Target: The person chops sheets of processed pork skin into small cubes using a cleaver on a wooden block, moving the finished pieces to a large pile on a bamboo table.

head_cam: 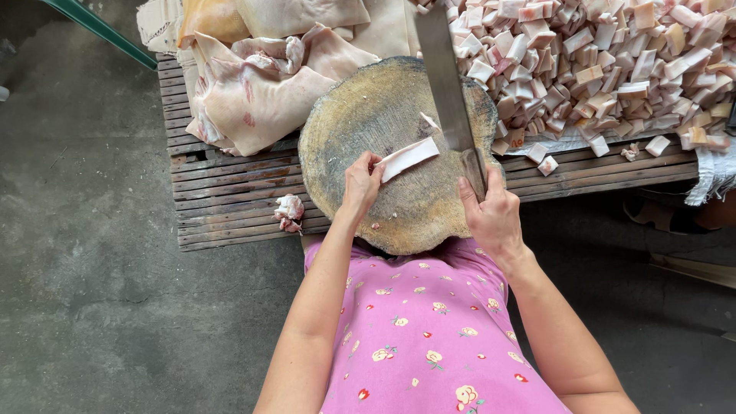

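Observation:
My left hand (pixel 362 182) pinches the near end of a pale strip of pork skin (pixel 410 156) that lies across a round wooden chopping block (pixel 360 115). My right hand (pixel 491 215) grips the handle of a long cleaver (pixel 446 84). Its blade points away from me over the block's right side, with its edge just right of the strip. A small cut piece (pixel 428 120) lies beside the blade.
A big heap of cut pork cubes (pixel 606 61) fills the back right. Large uncut slabs of pork skin (pixel 261 84) lie at the back left. Everything rests on a low slatted wooden pallet (pixel 222 192) on a concrete floor. A meat scrap (pixel 289 211) sits on the pallet.

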